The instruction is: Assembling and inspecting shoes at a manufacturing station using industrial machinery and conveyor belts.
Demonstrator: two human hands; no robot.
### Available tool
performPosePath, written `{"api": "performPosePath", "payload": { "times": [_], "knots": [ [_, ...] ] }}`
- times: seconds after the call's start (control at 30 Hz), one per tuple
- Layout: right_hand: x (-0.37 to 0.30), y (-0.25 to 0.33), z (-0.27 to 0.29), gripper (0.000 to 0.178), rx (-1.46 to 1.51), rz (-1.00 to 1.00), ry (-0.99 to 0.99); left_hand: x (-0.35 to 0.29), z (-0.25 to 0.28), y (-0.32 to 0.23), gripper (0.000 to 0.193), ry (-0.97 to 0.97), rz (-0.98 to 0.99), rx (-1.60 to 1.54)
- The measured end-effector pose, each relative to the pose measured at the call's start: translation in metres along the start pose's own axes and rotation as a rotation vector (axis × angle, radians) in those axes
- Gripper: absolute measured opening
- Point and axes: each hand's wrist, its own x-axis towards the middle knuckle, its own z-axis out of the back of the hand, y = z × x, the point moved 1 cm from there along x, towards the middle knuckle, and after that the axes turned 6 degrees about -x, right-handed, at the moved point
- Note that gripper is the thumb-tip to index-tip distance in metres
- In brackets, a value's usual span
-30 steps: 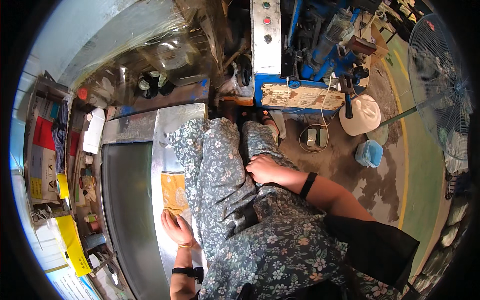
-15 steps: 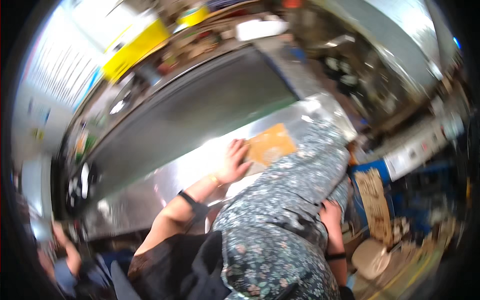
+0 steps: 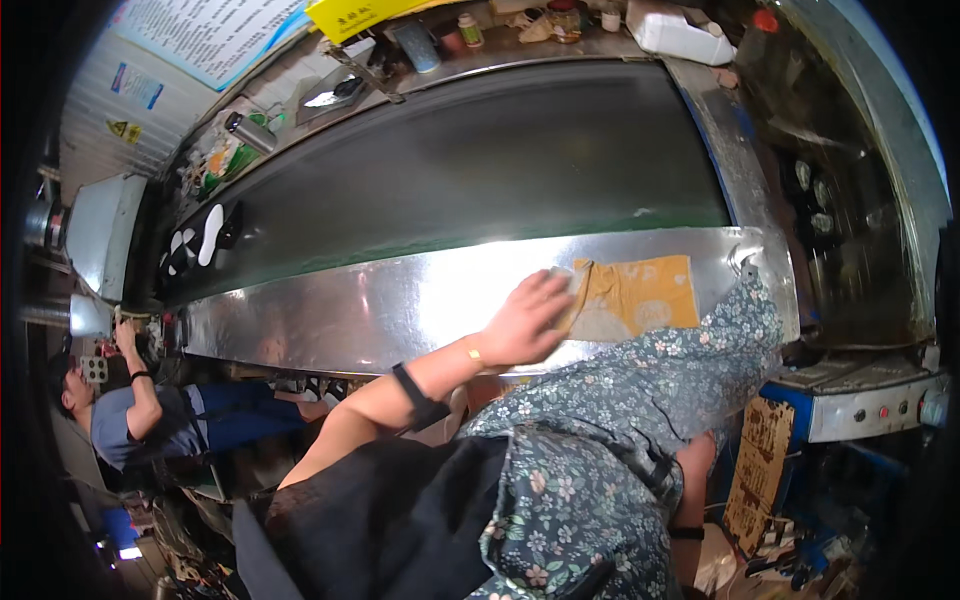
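My left hand [image 3: 525, 320] lies palm down, fingers stretched and slightly blurred, at the shiny metal ledge [image 3: 330, 312]. Its fingertips are beside the left end of an orange-yellow taped patch [image 3: 650, 290], which has a pale worn spot and a crease. Whether they press on the patch I cannot tell. A floral apron [image 3: 600, 400] spreads across my front and over the ledge's right part. Lower right, my right hand [image 3: 697, 455] is against the apron's side; cloth hides its fingers, so its grip does not show.
Behind the ledge runs a wide dark conveyor belt [image 3: 450, 170], with black-and-white shoe parts [image 3: 208, 235] at its left end. Bottles, a cup [image 3: 415, 47] and a white jug [image 3: 680, 35] line the far shelf. Another person [image 3: 150, 410] stands at left. A blue-and-white control box [image 3: 860, 415] is at right.
The whole view has turned and levelled, bringing the other person further into sight. My left hand stays by the patch's left end, its fingers now reaching toward it. My right hand remains at the apron.
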Motion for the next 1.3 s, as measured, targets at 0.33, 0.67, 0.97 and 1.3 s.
{"api": "performPosePath", "payload": {
  "times": [0.33, 0.67, 0.97, 1.3],
  "knots": [
    [-0.015, -0.023, -0.025, 0.036, 0.030, -0.197, 0.122, 0.040, -0.026, -0.004, 0.059, 0.092, 0.183, 0.485],
    [-0.015, -0.027, -0.018, 0.026, -0.068, -0.143, 0.032, -0.273, 0.195, 0.184, 0.069, -0.647, 1.831, 0.696],
    [0.010, -0.016, -0.013, 0.054, 0.016, -0.025, -0.004, -0.046, 0.002, 0.003, 0.063, 0.142, 0.411, 0.397],
    [-0.027, -0.025, -0.021, 0.032, 0.100, -0.182, 0.023, 0.114, -0.061, -0.007, 0.064, 0.027, 0.128, -0.067]
  ]
}}
